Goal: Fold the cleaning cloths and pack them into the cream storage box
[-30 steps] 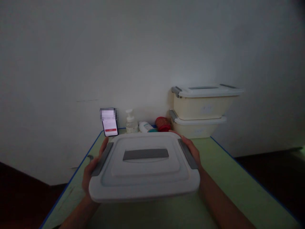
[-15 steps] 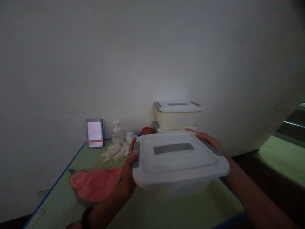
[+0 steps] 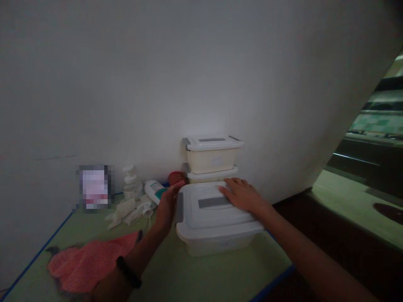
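Observation:
A white lidded storage box (image 3: 217, 209) with grey side latches and a grey strip on its lid rests on the green tabletop (image 3: 170, 277). My left hand (image 3: 166, 207), its fingers stretched out, is alongside the box's left latch; whether it touches is hard to tell. Across the right part of the lid lies my right hand (image 3: 242, 195), flat with its fingers spread. Behind this box, two similar cream boxes with white lids are stacked against the wall, the upper box (image 3: 212, 157) on the lower box (image 3: 214, 174).
Left of the box are a pink cloth (image 3: 91, 262), crumpled white pieces (image 3: 132, 212), a clear pump bottle (image 3: 131, 184), a white-and-green bottle (image 3: 155, 191) lying down and a red basket-like item (image 3: 176, 178). A blurred-out panel (image 3: 94, 186) stands near the wall (image 3: 141, 84). Blue tape edges the tabletop.
The box has come down onto the tabletop. My right hand has moved from its right latch onto the lid, and my left hand has loosened from the left latch. The view has shifted right.

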Action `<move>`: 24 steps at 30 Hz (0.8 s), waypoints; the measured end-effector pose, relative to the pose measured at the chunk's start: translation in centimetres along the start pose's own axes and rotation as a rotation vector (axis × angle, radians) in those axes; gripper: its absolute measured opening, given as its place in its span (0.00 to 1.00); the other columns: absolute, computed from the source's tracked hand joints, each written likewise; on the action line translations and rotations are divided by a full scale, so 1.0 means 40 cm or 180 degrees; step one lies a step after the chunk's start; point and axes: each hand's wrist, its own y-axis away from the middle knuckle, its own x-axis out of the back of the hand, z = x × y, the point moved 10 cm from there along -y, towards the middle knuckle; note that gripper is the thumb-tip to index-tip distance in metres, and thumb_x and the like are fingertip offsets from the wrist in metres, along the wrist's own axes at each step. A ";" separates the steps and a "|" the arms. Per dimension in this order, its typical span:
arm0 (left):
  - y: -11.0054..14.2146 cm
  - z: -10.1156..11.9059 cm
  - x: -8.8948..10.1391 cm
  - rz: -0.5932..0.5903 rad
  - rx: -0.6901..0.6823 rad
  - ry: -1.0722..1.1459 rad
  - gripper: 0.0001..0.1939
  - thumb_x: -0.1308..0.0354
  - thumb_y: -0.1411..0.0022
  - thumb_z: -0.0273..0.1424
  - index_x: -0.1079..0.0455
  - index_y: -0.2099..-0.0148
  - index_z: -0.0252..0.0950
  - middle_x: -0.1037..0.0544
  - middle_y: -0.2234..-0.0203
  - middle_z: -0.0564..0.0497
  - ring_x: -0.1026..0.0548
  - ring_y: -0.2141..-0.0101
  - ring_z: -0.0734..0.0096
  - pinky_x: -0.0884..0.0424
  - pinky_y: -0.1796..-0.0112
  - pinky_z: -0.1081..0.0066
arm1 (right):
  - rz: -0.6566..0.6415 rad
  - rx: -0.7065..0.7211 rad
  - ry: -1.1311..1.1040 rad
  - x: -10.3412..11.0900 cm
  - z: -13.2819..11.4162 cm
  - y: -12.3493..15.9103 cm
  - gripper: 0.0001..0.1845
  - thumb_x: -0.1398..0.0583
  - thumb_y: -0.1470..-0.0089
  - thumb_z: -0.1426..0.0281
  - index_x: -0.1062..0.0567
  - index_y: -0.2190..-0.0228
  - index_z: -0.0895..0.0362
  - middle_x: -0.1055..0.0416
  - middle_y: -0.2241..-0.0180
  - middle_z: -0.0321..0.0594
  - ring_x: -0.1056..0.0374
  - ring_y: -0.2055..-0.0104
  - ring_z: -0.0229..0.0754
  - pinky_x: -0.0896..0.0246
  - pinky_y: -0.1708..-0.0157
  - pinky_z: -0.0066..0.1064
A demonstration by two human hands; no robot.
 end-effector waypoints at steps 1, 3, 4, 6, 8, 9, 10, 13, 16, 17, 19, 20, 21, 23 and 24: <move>-0.017 0.009 -0.008 -0.0051 -0.0016 -0.0150 0.21 0.52 0.44 0.39 0.27 0.55 0.33 0.23 0.54 0.46 0.29 0.50 0.54 0.37 0.49 0.61 | -0.0021 0.0012 0.0187 -0.007 -0.013 0.003 0.29 0.48 0.46 0.55 0.29 0.51 0.62 0.34 0.48 0.59 0.43 0.45 0.66 0.54 0.47 0.57; -0.044 0.019 -0.023 -0.0190 -0.0060 -0.0437 0.21 0.52 0.43 0.40 0.25 0.58 0.33 0.21 0.58 0.46 0.28 0.53 0.52 0.38 0.48 0.57 | -0.0051 0.0015 0.0511 -0.015 -0.030 0.006 0.30 0.50 0.44 0.55 0.31 0.49 0.63 0.36 0.47 0.60 0.43 0.46 0.67 0.53 0.49 0.58; -0.054 0.023 -0.027 -0.0241 -0.0097 -0.0564 0.21 0.53 0.43 0.40 0.24 0.60 0.33 0.21 0.60 0.47 0.27 0.54 0.52 0.40 0.47 0.56 | -0.0059 0.0012 0.0647 -0.017 -0.036 0.006 0.30 0.52 0.43 0.55 0.32 0.48 0.62 0.36 0.47 0.60 0.42 0.46 0.67 0.51 0.50 0.57; -0.064 0.029 -0.031 -0.0311 -0.0229 -0.0777 0.19 0.52 0.44 0.39 0.23 0.61 0.35 0.21 0.59 0.49 0.29 0.52 0.53 0.42 0.45 0.58 | -0.0058 0.0000 0.0874 -0.017 -0.043 0.005 0.30 0.53 0.42 0.55 0.33 0.48 0.62 0.36 0.48 0.60 0.41 0.47 0.66 0.49 0.51 0.55; -0.066 0.036 -0.031 -0.0362 -0.0371 -0.0946 0.19 0.53 0.45 0.37 0.24 0.60 0.37 0.22 0.56 0.50 0.30 0.50 0.55 0.44 0.44 0.60 | -0.0054 -0.0005 0.1038 -0.015 -0.048 0.003 0.30 0.54 0.42 0.55 0.33 0.47 0.61 0.35 0.48 0.58 0.40 0.48 0.64 0.47 0.52 0.53; -0.065 0.038 -0.032 -0.0391 -0.0423 -0.1017 0.19 0.54 0.44 0.37 0.25 0.59 0.36 0.23 0.55 0.49 0.30 0.50 0.55 0.44 0.44 0.59 | -0.0054 -0.0004 0.1100 -0.014 -0.050 0.001 0.30 0.54 0.42 0.55 0.33 0.47 0.60 0.35 0.48 0.58 0.40 0.48 0.63 0.47 0.52 0.52; -0.063 0.040 -0.034 -0.0422 -0.0465 -0.1083 0.20 0.55 0.44 0.38 0.25 0.59 0.35 0.23 0.55 0.48 0.30 0.50 0.55 0.43 0.45 0.59 | -0.0056 -0.0002 0.1149 -0.014 -0.052 0.000 0.29 0.54 0.42 0.55 0.33 0.47 0.60 0.35 0.49 0.57 0.39 0.48 0.62 0.46 0.52 0.50; -0.055 0.055 -0.045 -0.0519 -0.0599 -0.1257 0.21 0.55 0.44 0.40 0.26 0.60 0.34 0.23 0.56 0.45 0.30 0.50 0.54 0.42 0.45 0.58 | -0.0079 0.0012 0.1239 -0.015 -0.057 -0.006 0.29 0.55 0.41 0.54 0.33 0.48 0.59 0.34 0.49 0.54 0.38 0.49 0.60 0.45 0.53 0.48; -0.047 0.071 -0.056 -0.0595 -0.0701 -0.1412 0.17 0.52 0.46 0.39 0.28 0.63 0.35 0.23 0.55 0.45 0.30 0.50 0.55 0.42 0.46 0.58 | -0.0112 0.0019 0.1286 -0.018 -0.058 -0.013 0.29 0.55 0.42 0.54 0.33 0.48 0.57 0.34 0.49 0.53 0.38 0.49 0.58 0.45 0.53 0.46; -0.045 0.074 -0.058 -0.0614 -0.0719 -0.1455 0.16 0.52 0.46 0.39 0.28 0.63 0.35 0.23 0.55 0.45 0.30 0.50 0.55 0.41 0.46 0.58 | -0.0119 0.0013 0.1299 -0.019 -0.056 -0.014 0.29 0.55 0.42 0.54 0.33 0.48 0.57 0.34 0.49 0.53 0.38 0.49 0.58 0.45 0.53 0.46; -0.042 0.078 -0.062 -0.0651 -0.0762 -0.1523 0.15 0.52 0.47 0.38 0.29 0.64 0.36 0.24 0.55 0.45 0.30 0.50 0.56 0.40 0.46 0.58 | -0.0123 -0.0003 0.1325 -0.020 -0.054 -0.018 0.29 0.55 0.42 0.54 0.33 0.48 0.56 0.34 0.49 0.52 0.39 0.49 0.58 0.45 0.54 0.46; -0.041 0.078 -0.063 -0.0670 -0.0788 -0.1546 0.15 0.52 0.47 0.38 0.30 0.64 0.36 0.24 0.54 0.45 0.30 0.50 0.56 0.41 0.46 0.58 | -0.0123 -0.0012 0.1338 -0.020 -0.052 -0.020 0.29 0.55 0.42 0.54 0.33 0.48 0.56 0.34 0.49 0.52 0.38 0.49 0.58 0.45 0.54 0.45; -0.040 0.078 -0.064 -0.0688 -0.0812 -0.1562 0.15 0.52 0.47 0.39 0.30 0.63 0.37 0.24 0.54 0.45 0.30 0.50 0.57 0.41 0.46 0.58 | -0.0124 -0.0022 0.1352 -0.020 -0.051 -0.023 0.28 0.55 0.42 0.54 0.33 0.48 0.56 0.34 0.50 0.52 0.38 0.49 0.58 0.45 0.54 0.45; -0.040 0.075 -0.064 -0.0726 -0.0841 -0.1581 0.15 0.53 0.46 0.39 0.31 0.62 0.37 0.25 0.54 0.45 0.31 0.49 0.57 0.42 0.45 0.57 | -0.0141 -0.0042 0.1379 -0.022 -0.050 -0.028 0.29 0.55 0.42 0.53 0.33 0.48 0.57 0.33 0.51 0.53 0.38 0.50 0.58 0.45 0.55 0.45; -0.040 0.073 -0.064 -0.0744 -0.0844 -0.1587 0.15 0.53 0.46 0.39 0.31 0.62 0.36 0.25 0.54 0.45 0.31 0.49 0.57 0.43 0.45 0.57 | -0.0155 -0.0052 0.1389 -0.023 -0.049 -0.031 0.29 0.55 0.42 0.53 0.33 0.49 0.57 0.32 0.52 0.53 0.37 0.50 0.58 0.44 0.55 0.45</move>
